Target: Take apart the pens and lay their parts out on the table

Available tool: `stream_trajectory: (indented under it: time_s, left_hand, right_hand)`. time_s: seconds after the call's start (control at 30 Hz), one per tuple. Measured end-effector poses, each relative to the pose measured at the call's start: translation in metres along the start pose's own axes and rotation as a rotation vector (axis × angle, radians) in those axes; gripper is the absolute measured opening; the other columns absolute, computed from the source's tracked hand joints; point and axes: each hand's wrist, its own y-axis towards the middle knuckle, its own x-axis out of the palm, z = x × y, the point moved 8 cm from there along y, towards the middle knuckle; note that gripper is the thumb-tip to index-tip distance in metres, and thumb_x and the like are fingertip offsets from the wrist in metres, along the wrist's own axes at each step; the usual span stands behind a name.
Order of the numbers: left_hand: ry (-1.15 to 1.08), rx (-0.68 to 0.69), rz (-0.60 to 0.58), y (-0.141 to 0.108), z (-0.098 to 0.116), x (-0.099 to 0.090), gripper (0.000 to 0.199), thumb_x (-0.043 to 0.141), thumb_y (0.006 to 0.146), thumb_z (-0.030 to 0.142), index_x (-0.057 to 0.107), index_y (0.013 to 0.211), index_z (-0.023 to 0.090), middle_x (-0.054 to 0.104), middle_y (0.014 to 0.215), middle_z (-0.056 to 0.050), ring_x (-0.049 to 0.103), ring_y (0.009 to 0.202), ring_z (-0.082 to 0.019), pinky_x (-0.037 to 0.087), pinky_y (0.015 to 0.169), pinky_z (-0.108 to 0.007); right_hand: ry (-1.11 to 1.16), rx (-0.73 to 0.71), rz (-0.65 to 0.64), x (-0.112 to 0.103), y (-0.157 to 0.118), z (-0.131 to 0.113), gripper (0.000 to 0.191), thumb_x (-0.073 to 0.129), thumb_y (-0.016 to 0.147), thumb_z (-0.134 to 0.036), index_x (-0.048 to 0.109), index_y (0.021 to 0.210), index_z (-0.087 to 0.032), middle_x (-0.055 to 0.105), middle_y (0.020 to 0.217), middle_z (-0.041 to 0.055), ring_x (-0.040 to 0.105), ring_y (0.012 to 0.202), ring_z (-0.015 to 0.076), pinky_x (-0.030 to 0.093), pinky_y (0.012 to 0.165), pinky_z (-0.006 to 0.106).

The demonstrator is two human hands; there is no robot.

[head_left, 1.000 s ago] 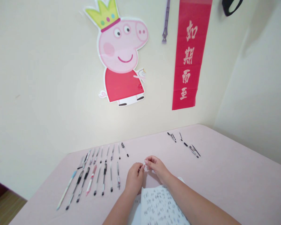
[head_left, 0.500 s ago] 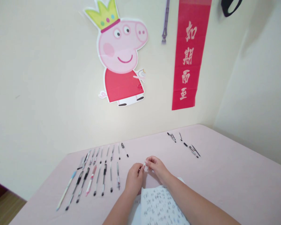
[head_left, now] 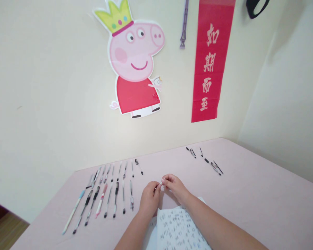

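Observation:
My left hand [head_left: 150,197] and my right hand [head_left: 174,185] meet above the table, fingertips pinched close together. A small whitish bit shows between them, mostly hidden by the fingers and too small to name. Below my wrists lies a sheet of paper [head_left: 181,227] covered in handwriting. Left of my hands, pens and refills lie in two rough rows, among them a pink pen [head_left: 101,200], a pale blue and cream pen [head_left: 73,211] and a black-gripped pen [head_left: 116,199]. The nearest to my left hand is a clear pen [head_left: 131,195].
More pens and pen parts [head_left: 213,166] lie toward the back right of the pink table [head_left: 261,201]. Behind the table stands a wall with a pig cutout [head_left: 138,93] and a red banner [head_left: 211,76]. A black-capped pen [head_left: 139,166] lies near the back edge.
Almost nothing differs. My right fingers have shifted very slightly at the pinch; the pens and the paper stay where they were.

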Motion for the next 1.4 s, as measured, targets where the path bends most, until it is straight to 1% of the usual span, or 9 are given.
stream_trajectory:
  time_s: [0.2, 0.27, 0.43, 0.73, 0.9, 1.0, 1.17, 1.3, 1.4]
  left_hand:
    - [0.004, -0.004, -0.005, 0.0, -0.001, 0.0, 0.032, 0.035, 0.085, 0.035, 0.06, 0.077, 0.018, 0.061, 0.074, -0.004, 0.055, 0.07, -0.017, 0.038, 0.065, -0.027]
    - [0.001, -0.002, -0.005, 0.0, -0.001, 0.001, 0.031, 0.035, 0.085, 0.035, 0.06, 0.077, 0.018, 0.061, 0.074, -0.004, 0.055, 0.071, -0.017, 0.038, 0.065, -0.027]
    - [-0.001, -0.003, -0.009, 0.0, -0.001, 0.001, 0.032, 0.036, 0.085, 0.037, 0.059, 0.076, 0.018, 0.061, 0.073, -0.004, 0.055, 0.07, -0.018, 0.038, 0.065, -0.028]
    - [-0.003, -0.019, 0.004, 0.0, -0.003, -0.001, 0.031, 0.037, 0.085, 0.037, 0.059, 0.074, 0.018, 0.061, 0.073, -0.004, 0.055, 0.069, -0.017, 0.037, 0.064, -0.028]
    - [-0.006, -0.029, 0.003, 0.0, -0.005, 0.0, 0.03, 0.038, 0.084, 0.037, 0.059, 0.074, 0.019, 0.061, 0.073, -0.004, 0.055, 0.069, -0.017, 0.038, 0.064, -0.027]
    - [-0.018, -0.034, 0.019, 0.0, -0.006, 0.0, 0.03, 0.038, 0.084, 0.038, 0.059, 0.075, 0.019, 0.062, 0.075, -0.004, 0.056, 0.07, -0.018, 0.038, 0.066, -0.028]
    - [-0.025, -0.042, 0.043, 0.001, -0.008, -0.002, 0.029, 0.038, 0.085, 0.038, 0.059, 0.079, 0.019, 0.062, 0.077, -0.005, 0.056, 0.072, -0.019, 0.04, 0.067, -0.029]
    - [-0.032, -0.04, 0.046, 0.001, -0.007, -0.004, 0.028, 0.039, 0.084, 0.037, 0.059, 0.077, 0.019, 0.062, 0.076, -0.004, 0.057, 0.073, -0.019, 0.04, 0.068, -0.029]
    - [-0.034, -0.038, 0.055, 0.001, -0.006, -0.005, 0.027, 0.039, 0.083, 0.036, 0.059, 0.077, 0.019, 0.062, 0.076, -0.004, 0.057, 0.073, -0.019, 0.041, 0.068, -0.029]
  right_hand:
    - [0.022, 0.037, -0.017, 0.001, -0.001, 0.003, 0.033, 0.072, 0.058, -0.037, 0.063, 0.084, -0.018, 0.057, 0.064, -0.0021, 0.047, 0.054, 0.0092, 0.033, 0.055, 0.023]
    - [0.007, 0.028, 0.004, -0.002, 0.0, 0.004, 0.031, 0.071, 0.059, -0.038, 0.063, 0.081, -0.017, 0.056, 0.063, -0.0025, 0.046, 0.054, 0.0091, 0.033, 0.055, 0.023]
    - [0.002, 0.005, 0.025, -0.005, 0.003, 0.006, 0.029, 0.073, 0.057, -0.039, 0.058, 0.064, -0.016, 0.054, 0.058, -0.0028, 0.044, 0.053, 0.0091, 0.032, 0.054, 0.023]
    - [0.069, -0.011, 0.07, -0.012, 0.008, 0.01, 0.026, 0.071, 0.06, -0.039, 0.061, 0.071, -0.018, 0.056, 0.06, -0.0022, 0.044, 0.052, 0.0091, 0.033, 0.053, 0.022]
    - [0.033, -0.081, 0.143, -0.023, 0.012, 0.008, 0.026, 0.067, 0.063, -0.039, 0.062, 0.076, -0.018, 0.056, 0.06, -0.0012, 0.047, 0.054, 0.0112, 0.036, 0.053, 0.023]
    - [-0.084, -0.128, 0.216, -0.032, 0.014, 0.008, 0.022, 0.061, 0.068, -0.037, 0.063, 0.081, -0.018, 0.058, 0.062, 0.0001, 0.05, 0.056, 0.0139, 0.038, 0.055, 0.026]
    - [-0.495, -0.307, 0.24, -0.033, 0.012, -0.002, 0.015, 0.054, 0.071, -0.02, 0.068, 0.075, -0.02, 0.063, 0.08, 0.0064, 0.057, 0.075, 0.0202, 0.043, 0.069, 0.03]
    - [-0.729, -0.29, 0.265, -0.036, 0.008, -0.006, 0.021, 0.05, 0.07, -0.012, 0.067, 0.082, -0.02, 0.063, 0.083, 0.0064, 0.057, 0.078, 0.0194, 0.041, 0.074, 0.03]
    - [-0.859, -0.239, 0.331, -0.044, 0.006, -0.008, 0.018, 0.051, 0.071, -0.014, 0.062, 0.082, -0.022, 0.063, 0.08, 0.0029, 0.056, 0.072, 0.0172, 0.039, 0.067, 0.027]
